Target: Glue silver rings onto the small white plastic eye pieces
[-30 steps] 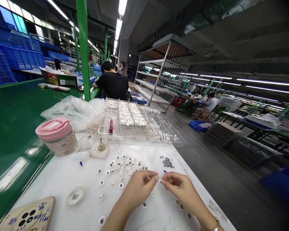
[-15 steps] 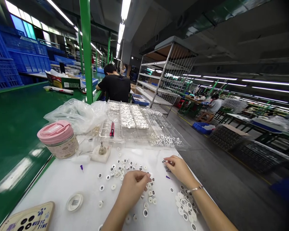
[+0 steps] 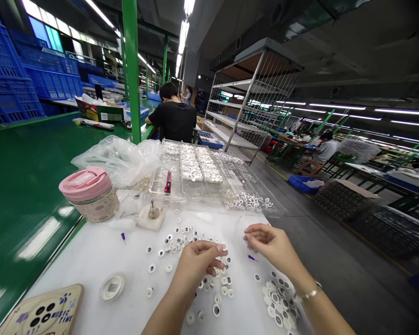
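Observation:
My left hand (image 3: 199, 263) is over the middle of the white work surface, thumb and fingers closed on a small white disc (image 3: 224, 246) at their tips. Under and around it lie several small white round parts (image 3: 176, 246), some with dark centres. To the right, my right hand (image 3: 274, 246) has thumb and fingertips pinched together; what they hold, if anything, is too small to make out. Just below those fingertips lies a purple dispensing tip (image 3: 252, 257). Beside the right wrist is a pile of flat white rings and discs (image 3: 277, 300).
Behind the hands stand clear trays (image 3: 199, 186) of white parts, with a red cutter (image 3: 168, 181). Leftward are a pink-lidded cup (image 3: 89, 193), a plastic bag (image 3: 118, 160), a small metal-topped bottle (image 3: 153, 211), a round lid (image 3: 112, 287) and a phone (image 3: 43, 311). A person (image 3: 174, 114) sits ahead.
My right hand has lifted slightly off the cluster of small dark parts and turned. The white disc now shows at my left fingertips. The whole view has shifted a little.

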The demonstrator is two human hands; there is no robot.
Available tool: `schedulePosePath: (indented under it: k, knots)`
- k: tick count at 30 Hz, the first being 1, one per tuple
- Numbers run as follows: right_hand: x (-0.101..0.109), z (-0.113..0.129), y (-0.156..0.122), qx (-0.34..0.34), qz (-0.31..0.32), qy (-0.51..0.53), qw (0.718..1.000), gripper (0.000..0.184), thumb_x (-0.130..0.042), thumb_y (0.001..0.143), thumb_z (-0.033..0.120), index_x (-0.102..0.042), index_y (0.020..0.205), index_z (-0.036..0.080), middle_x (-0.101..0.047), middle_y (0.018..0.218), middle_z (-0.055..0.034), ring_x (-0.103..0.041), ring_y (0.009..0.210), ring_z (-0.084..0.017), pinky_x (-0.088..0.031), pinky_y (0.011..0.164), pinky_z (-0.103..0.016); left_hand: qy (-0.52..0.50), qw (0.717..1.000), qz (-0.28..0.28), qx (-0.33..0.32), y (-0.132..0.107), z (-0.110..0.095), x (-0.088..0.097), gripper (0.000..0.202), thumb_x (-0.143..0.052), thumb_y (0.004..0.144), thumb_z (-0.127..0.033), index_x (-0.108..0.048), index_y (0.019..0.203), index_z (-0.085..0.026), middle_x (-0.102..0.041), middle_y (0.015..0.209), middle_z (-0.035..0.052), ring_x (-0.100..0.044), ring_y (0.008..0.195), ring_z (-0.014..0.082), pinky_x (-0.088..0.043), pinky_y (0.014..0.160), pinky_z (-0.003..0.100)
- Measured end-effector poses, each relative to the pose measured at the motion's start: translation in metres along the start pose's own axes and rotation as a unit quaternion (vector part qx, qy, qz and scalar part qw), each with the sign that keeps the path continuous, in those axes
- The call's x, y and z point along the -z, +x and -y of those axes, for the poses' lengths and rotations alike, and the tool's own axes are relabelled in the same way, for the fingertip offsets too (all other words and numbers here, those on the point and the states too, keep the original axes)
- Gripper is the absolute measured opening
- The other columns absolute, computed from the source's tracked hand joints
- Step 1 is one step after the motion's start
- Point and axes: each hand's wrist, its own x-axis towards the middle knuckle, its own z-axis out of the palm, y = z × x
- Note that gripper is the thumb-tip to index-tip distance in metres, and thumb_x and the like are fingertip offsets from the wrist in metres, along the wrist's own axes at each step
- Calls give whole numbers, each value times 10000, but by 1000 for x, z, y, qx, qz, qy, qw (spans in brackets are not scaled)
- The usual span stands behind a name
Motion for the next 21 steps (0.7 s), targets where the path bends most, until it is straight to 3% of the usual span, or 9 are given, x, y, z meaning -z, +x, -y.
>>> schedulePosePath:
  k: [3,5,8,12,21]
  knots:
    - [-10,22,-18,-27,55,258,964,289,-601,709,359,-584,853,109,-634,755,-100,-588,593,-156,-463,500,-261,-19,1000,8,10,-2,-1,-2,325,-683,656,-386,-630,784,-92,-624,880,123,-571,604,114,-386,488,169]
    - [-19,32,-24,-17,75,326,942,264,-634,693,339,-614,821,109,-623,666,-76,-563,540,-136,-448,471,-246,-25,999,18,12,-4,-2,-3,324,-687,654,-381,-628,783,-89,-621,878,124,-573,611,117,-386,488,169]
    - [-30,34,-25,1,63,349,935,179,-652,691,285,-662,794,139,-586,590,-32,-530,527,-99,-444,513,-226,-28,999,36,17,-6,-2,-4,316,-688,658,-374,-622,779,-90,-619,868,116,-574,614,117,-383,484,167]
    - [-37,27,-25,28,56,373,926,96,-651,699,237,-688,777,195,-576,690,-20,-511,606,-79,-428,574,-204,-30,998,45,17,-6,-1,-3,306,-679,674,-367,-615,780,-87,-615,870,113,-570,611,112,-385,487,169]
    - [-40,27,-32,-20,83,415,906,112,-640,713,252,-682,797,191,-590,620,-14,-516,571,-78,-434,577,-209,-31,998,48,25,-5,-2,-5,328,-684,660,-375,-604,771,-77,-614,825,115,-558,581,110,-384,478,173]
